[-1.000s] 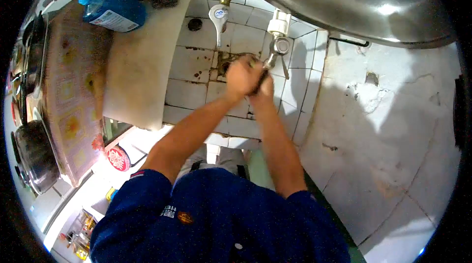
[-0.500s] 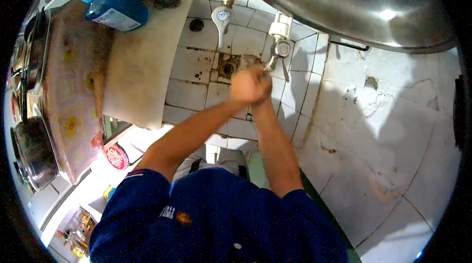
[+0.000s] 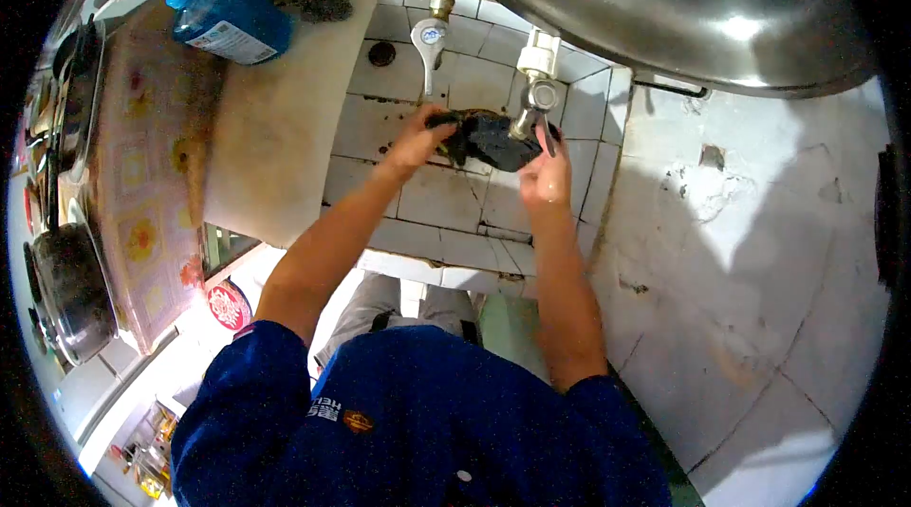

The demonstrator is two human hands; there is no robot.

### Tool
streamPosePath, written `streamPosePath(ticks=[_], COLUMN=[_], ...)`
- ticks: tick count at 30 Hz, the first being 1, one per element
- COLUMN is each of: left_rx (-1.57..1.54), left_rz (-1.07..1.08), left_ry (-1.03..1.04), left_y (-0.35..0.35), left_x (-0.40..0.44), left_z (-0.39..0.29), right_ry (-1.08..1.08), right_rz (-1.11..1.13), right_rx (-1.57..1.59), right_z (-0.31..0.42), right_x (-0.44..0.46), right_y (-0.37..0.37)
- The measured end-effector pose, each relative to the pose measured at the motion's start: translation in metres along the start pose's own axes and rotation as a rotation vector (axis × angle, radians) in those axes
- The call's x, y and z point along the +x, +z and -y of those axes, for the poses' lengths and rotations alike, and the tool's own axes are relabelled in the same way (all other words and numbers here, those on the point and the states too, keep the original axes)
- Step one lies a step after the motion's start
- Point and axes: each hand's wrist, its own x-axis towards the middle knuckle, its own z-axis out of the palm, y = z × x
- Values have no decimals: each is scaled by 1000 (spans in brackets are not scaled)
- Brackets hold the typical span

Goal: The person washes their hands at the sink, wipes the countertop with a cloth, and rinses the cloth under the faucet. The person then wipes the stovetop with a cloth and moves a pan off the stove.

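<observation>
Black, crumpled cloth (image 3: 495,142) stretched between both hands, above the floor of a white-tiled sink (image 3: 380,183) and right under the spout of a metal tap (image 3: 538,92). Grips one end with the left hand (image 3: 415,141), closed around the edge; grasps the other end with the right hand (image 3: 548,171), partly hidden by that tap. Too dark to make out the weave or the folds. Just left of the metal tap, a white tap (image 3: 430,37), pointing down. Farther left, a pale board (image 3: 275,128), with a blue pump bottle (image 3: 235,23) and a dark scourer (image 3: 325,4) near its far end. At upper right, a large steel pan (image 3: 740,28).
</observation>
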Motion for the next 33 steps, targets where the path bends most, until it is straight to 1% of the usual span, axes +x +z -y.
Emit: streamPosePath(ticks=[1, 2, 4, 5, 6, 8, 9, 10, 12, 13, 14, 16, 17, 18, 19, 20, 21, 22, 23, 24, 26, 27, 28, 30, 31, 33], left_rx=[161, 161, 367, 484, 482, 345, 334, 329, 646, 721, 723, 632, 637, 584, 530, 536, 459, 380, 293, 295, 40, -65, -63, -275, -274, -483], left_rz=[121, 121, 245, 187, 185, 262, 258, 256, 96, 89, 89, 52, 54, 85, 115, 117, 162, 204, 222, 226, 253, 230, 229, 120, 119, 67], left_ry=[120, 123, 388, 490, 487, 360, 406, 402, 226, 249, 250, 405, 405, 423, 440, 439, 339, 240, 233, 229, -131, -131, -131, -202, -203, -242], left_y=[-5, -5, 6, 20, 33, 48, 47, 47, 46, 43, 44, 46, 45, 45, 45, 43, 40, 37, 35, 35, 34, 35, 35, 33, 30, 22], left_x=[-1, 0, -15, -20, -25, -29, -18, -23, -28, -25, -25, -27, -29, -30, -31, -30, -28, -24, -18, -19, -20, -20, -19, -15, -14, -14], left_z=[2, 5, -9, -11, -18, -36, -25, -41, -70, -71, -70, -73, -74, -78, -81, -85, -88, -88, -81, -86, -98, -93, -88, -81, -76, -71], right_ry=[-36, -38, -65, 31, 35, 124, 150, 141, -84, -211, -212, -106, -222, -213, -209, -117, -21, -161, -307, -303, -319, -316, -314, 24, 26, 318], right_rz=[72, 74, 176, 159, 158, 178, 275, 272, 161, 9, 10, -125, -79, 10, 101, 155, 201, 360, 520, 516, 558, 558, 557, 382, 383, 344], right_rx=[-49, -50, -49, 110, 107, 279, 356, 370, 182, -244, -242, -480, -602, -664, -723, -644, -569, -796, -1020, -1017, -891, -840, -789, -863, -862, -152], right_z=[-1, -2, -8, -13, -15, -16, -15, -7, -4, -9, -16, -25, -38, -49, -53, -54, -47, -47, -48, -50, -58, -63, -67, -63, -65, -65], right_x=[3, 5, 3, 4, 3, 4, 7, 5, 5, 1, 4, 3, 11, 26, 31, 32, 24, 13, 5, -1, -3, -2, -1, 2, 4, 6], right_y=[-2, -4, -1, -1, -1, 1, -7, -11, -24, -36, -43, -42, -54, -69, -69, -73, -63, -60, -56, -49, -38, -34, -30, -28, -31, -33])
